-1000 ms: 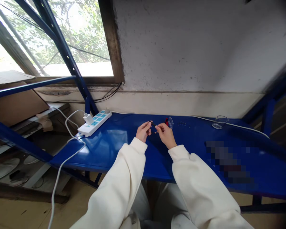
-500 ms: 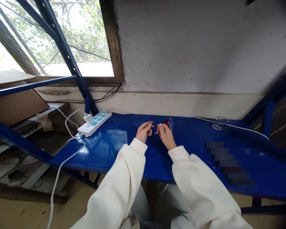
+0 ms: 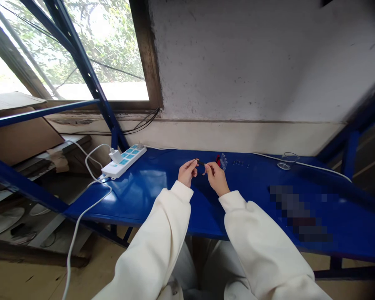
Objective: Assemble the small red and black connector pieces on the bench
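Above the blue table, my left hand [image 3: 187, 172] pinches one end of a small, thin black piece [image 3: 200, 162], too small to name. The fingertips of my right hand [image 3: 216, 176] close on its other end, so the piece spans the gap between both hands. Just beyond my right hand stand a clear plastic holder with several rounded tops [image 3: 223, 161] and a red item [image 3: 218, 160], partly hidden by that hand. Several tiny dark parts [image 3: 238, 162] lie on the table to the right of the holder.
A white power strip [image 3: 125, 161] with a plugged-in adapter sits at the table's left end, its cable hanging over the edge. A clear round dish [image 3: 284, 165] lies at the back right near a white cable [image 3: 325, 171]. A blurred-out object [image 3: 300, 212] lies at right.
My right hand has shifted slightly left, nearer my left hand along the black piece. My left hand stays almost where it was.
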Demonstrator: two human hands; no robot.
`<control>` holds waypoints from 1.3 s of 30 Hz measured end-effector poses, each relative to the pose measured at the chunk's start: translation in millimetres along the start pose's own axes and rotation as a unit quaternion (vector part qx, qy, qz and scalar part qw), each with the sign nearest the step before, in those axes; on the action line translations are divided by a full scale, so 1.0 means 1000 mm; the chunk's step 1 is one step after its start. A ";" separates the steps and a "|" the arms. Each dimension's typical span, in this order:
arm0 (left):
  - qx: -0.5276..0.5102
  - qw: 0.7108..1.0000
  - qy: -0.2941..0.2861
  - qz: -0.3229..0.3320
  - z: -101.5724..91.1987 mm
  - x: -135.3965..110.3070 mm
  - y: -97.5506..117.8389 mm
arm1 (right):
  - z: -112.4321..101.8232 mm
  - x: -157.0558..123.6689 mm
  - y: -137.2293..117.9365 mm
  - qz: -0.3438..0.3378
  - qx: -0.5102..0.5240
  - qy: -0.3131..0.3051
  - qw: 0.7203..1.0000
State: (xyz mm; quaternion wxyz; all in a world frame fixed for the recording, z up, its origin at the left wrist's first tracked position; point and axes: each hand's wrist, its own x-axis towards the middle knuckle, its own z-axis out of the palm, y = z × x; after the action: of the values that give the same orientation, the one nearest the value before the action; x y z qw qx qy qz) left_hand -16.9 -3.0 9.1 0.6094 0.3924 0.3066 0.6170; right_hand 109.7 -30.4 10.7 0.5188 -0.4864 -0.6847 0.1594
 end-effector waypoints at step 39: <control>-0.044 0.997 0.070 0.002 -0.006 0.004 0.000 | 0.005 -0.005 0.001 -0.086 -0.131 -0.010 0.988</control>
State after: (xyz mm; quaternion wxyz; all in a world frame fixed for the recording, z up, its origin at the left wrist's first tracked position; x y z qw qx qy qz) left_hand -22.0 1.3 6.6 0.6018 0.3213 0.3206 0.6571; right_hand 105.7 -32.3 5.2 0.4559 -0.4880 -0.7438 0.0280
